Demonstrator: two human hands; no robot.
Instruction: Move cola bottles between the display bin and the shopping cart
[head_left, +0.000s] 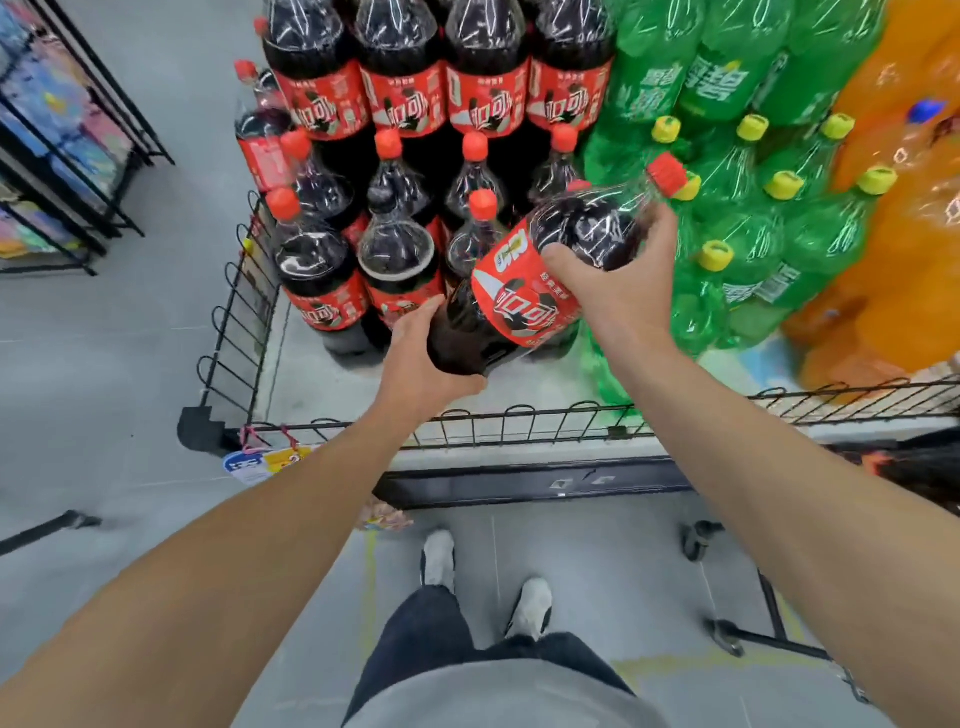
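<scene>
1. Over the front corner of the display bin (244, 322), we are holding one cola bottle (524, 291) with both hands, tilted so that its red cap (666, 174) is pointing up and to the right.
2. Our left hand (421, 358) is cupping the bottle's dark base from below, fingers curling round it.
3. Our right hand (618, 286) is gripping the bottle's upper body just above the red label, thumb lying across the front.
4. The bottle is hanging clear of the bin's pale surface (332, 395), just in front of the standing cola bottles (322, 280) and beside the green bottles (753, 218).
5. Orange bottles (904, 260) are filling the far right of the bin.
6. We are standing on the grey floor (104, 364), white shoes (439, 561) showing below the bin's wire rail (519, 415).
</scene>
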